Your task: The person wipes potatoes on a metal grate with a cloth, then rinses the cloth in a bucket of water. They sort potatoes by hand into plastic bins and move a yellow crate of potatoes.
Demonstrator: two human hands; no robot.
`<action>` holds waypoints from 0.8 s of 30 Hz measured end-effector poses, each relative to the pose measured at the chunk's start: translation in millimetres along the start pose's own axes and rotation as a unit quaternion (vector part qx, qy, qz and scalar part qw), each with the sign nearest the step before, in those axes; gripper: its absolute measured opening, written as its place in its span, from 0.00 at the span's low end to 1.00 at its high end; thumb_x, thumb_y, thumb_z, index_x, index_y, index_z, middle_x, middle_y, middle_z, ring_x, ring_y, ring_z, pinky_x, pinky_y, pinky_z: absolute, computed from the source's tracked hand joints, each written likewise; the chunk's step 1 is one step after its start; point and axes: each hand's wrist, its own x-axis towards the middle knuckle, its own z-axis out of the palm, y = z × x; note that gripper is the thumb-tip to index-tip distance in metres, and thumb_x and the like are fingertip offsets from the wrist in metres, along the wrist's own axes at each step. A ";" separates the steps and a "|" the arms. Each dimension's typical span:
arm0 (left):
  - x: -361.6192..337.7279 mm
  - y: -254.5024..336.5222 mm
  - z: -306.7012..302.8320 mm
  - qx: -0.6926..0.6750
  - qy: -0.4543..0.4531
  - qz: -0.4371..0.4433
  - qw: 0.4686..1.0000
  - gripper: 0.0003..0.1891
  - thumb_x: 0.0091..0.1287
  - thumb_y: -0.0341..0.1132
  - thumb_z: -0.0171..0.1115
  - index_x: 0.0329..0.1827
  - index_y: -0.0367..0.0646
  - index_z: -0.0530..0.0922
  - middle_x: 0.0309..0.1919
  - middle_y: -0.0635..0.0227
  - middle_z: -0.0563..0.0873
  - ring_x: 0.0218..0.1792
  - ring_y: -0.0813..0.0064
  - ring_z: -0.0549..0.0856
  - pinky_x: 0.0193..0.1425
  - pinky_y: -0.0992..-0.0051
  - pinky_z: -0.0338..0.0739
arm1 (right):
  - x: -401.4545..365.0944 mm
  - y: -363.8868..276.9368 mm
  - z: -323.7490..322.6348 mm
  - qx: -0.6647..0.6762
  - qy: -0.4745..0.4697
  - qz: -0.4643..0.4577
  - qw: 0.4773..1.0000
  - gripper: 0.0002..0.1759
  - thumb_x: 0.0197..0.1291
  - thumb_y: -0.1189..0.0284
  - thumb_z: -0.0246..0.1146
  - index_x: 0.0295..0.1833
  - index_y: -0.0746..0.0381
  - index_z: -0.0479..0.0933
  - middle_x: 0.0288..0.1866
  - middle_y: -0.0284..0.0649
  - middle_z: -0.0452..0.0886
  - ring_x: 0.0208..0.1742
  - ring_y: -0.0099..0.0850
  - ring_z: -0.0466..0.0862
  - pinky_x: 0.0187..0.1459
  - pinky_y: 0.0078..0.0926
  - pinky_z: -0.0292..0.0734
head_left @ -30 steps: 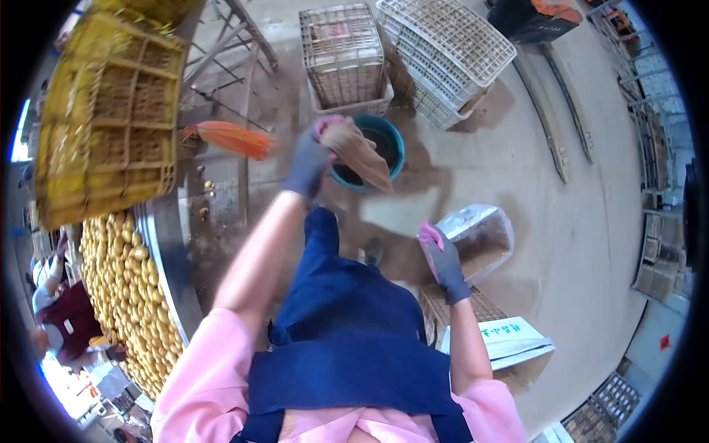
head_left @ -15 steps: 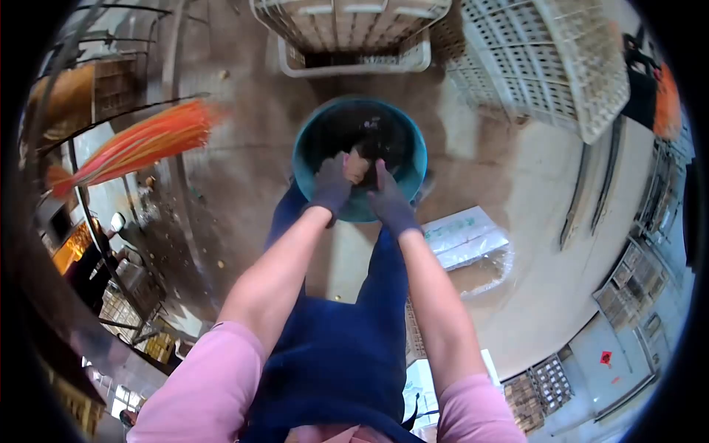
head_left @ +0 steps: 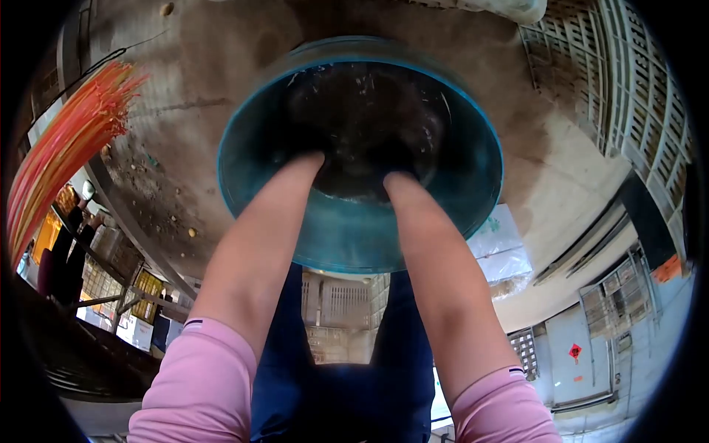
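Note:
A teal bucket with dark, frothy liquid in it stands in front of my legs. Both forearms reach down into it. My left hand, in a dark glove, is inside the left half and barely stands out from the liquid. To the right of it, my right hand is likewise a dark shape below the wrist. The fingers of both hands are hidden, so what they hold or touch down there does not show.
White plastic crates stand at the right, near a wet patch of floor. A plastic-wrapped white package lies right of the bucket. At the left hangs an orange bundle of strands near a metal rail.
My head has come closer to the bucket, which now looks much larger. My hands have gone deeper into the liquid. The tan lump seen at my left hand is out of sight.

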 end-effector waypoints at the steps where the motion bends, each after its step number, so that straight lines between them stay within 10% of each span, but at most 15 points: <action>1: 2.1 5.6 -6.8 -0.007 -0.015 -0.002 1.000 0.26 0.64 0.49 0.53 0.63 0.47 0.70 0.61 0.52 0.70 0.63 0.54 0.68 0.67 0.63 0.61 | 5.7 3.6 0.7 0.027 -0.027 0.030 0.999 0.28 0.67 0.54 0.44 0.65 0.61 0.67 0.64 0.53 0.69 0.63 0.48 0.71 0.63 0.38 0.65; 10: -112.8 85.7 -93.0 -0.154 0.029 0.154 0.976 0.19 0.57 0.38 0.63 0.53 0.48 0.79 0.52 0.58 0.79 0.56 0.56 0.74 0.60 0.62 0.69 | -72.1 -3.9 -50.6 0.254 0.099 0.108 0.956 0.29 0.68 0.51 0.45 0.61 0.63 0.69 0.55 0.51 0.77 0.53 0.46 0.78 0.55 0.38 0.74; 11: -125.9 90.7 -98.2 -0.200 0.077 0.237 0.948 0.21 0.54 0.33 0.64 0.54 0.46 0.78 0.55 0.60 0.78 0.59 0.57 0.72 0.62 0.61 0.68 | -84.3 -15.1 -78.1 0.573 -0.018 0.170 0.802 0.28 0.68 0.51 0.46 0.60 0.63 0.70 0.52 0.49 0.78 0.50 0.43 0.79 0.52 0.34 0.75; 12: -138.9 97.3 -107.2 -0.202 0.083 0.240 0.946 0.21 0.54 0.33 0.64 0.54 0.46 0.78 0.55 0.60 0.78 0.59 0.57 0.72 0.62 0.61 0.68 | -93.6 -23.3 -98.1 0.809 -0.134 0.206 0.534 0.27 0.69 0.52 0.47 0.59 0.63 0.70 0.49 0.47 0.79 0.47 0.39 0.81 0.50 0.31 0.76; 14: -161.7 108.7 -126.0 -0.061 0.105 0.323 0.938 0.24 0.51 0.29 0.63 0.56 0.45 0.76 0.49 0.61 0.80 0.53 0.57 0.76 0.59 0.61 0.69 | -105.3 -21.7 -106.8 0.825 -0.215 0.170 0.495 0.23 0.68 0.56 0.51 0.57 0.62 0.72 0.46 0.45 0.80 0.46 0.34 0.81 0.47 0.26 0.76; 16: -173.2 99.7 -123.4 -0.039 0.106 0.292 0.950 0.24 0.52 0.28 0.63 0.55 0.45 0.76 0.47 0.62 0.81 0.52 0.57 0.76 0.58 0.62 0.69 | -110.6 -26.5 -88.4 0.695 0.048 0.208 0.686 0.21 0.65 0.60 0.56 0.55 0.64 0.72 0.45 0.46 0.80 0.41 0.37 0.80 0.46 0.25 0.75; 18: -176.2 86.0 -113.3 -0.015 0.103 0.260 0.960 0.23 0.52 0.28 0.62 0.55 0.46 0.76 0.45 0.62 0.81 0.51 0.57 0.76 0.58 0.62 0.69 | -103.7 -13.9 -77.3 0.660 0.067 0.162 0.731 0.17 0.64 0.66 0.57 0.52 0.66 0.73 0.44 0.46 0.80 0.41 0.37 0.80 0.44 0.29 0.74; 20: -167.5 70.8 -91.5 -0.193 -0.050 0.053 0.978 0.21 0.53 0.28 0.61 0.53 0.46 0.77 0.45 0.62 0.80 0.49 0.56 0.77 0.57 0.61 0.70 | -96.6 -20.8 -84.9 0.349 0.217 0.178 0.894 0.14 0.63 0.68 0.57 0.48 0.68 0.74 0.41 0.45 0.79 0.42 0.37 0.79 0.45 0.32 0.72; 22: -150.1 61.5 -77.9 -0.231 -0.069 0.052 0.969 0.19 0.59 0.35 0.59 0.55 0.47 0.75 0.49 0.62 0.79 0.48 0.58 0.78 0.56 0.61 0.71 | -91.5 -35.3 -83.0 0.444 0.233 0.143 0.853 0.17 0.64 0.67 0.56 0.51 0.69 0.72 0.47 0.46 0.77 0.47 0.37 0.77 0.50 0.33 0.70; 24: -132.6 74.9 -82.9 -0.674 -0.179 -0.340 0.631 0.25 0.68 0.54 0.51 0.61 0.46 0.72 0.61 0.61 0.74 0.61 0.62 0.72 0.63 0.62 0.65 | -89.9 -44.2 -64.2 0.645 0.198 0.191 0.713 0.23 0.61 0.70 0.61 0.59 0.69 0.66 0.56 0.45 0.74 0.55 0.36 0.75 0.55 0.31 0.69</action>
